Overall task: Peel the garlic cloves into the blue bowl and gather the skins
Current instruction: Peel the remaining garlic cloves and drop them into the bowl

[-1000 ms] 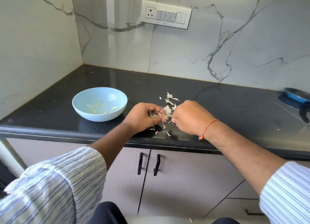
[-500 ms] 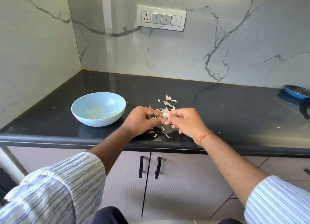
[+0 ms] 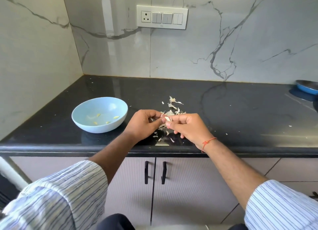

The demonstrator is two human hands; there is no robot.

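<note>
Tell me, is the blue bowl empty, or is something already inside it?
Not empty. The blue bowl stands upright on the countertop and holds a few small yellowish garlic pieces on its bottom; most of its inside is bare.

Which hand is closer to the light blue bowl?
The left hand. It pinches the garlic clove just right of the round light blue bowl. The right hand holds the same clove from the far side, farther away.
</note>
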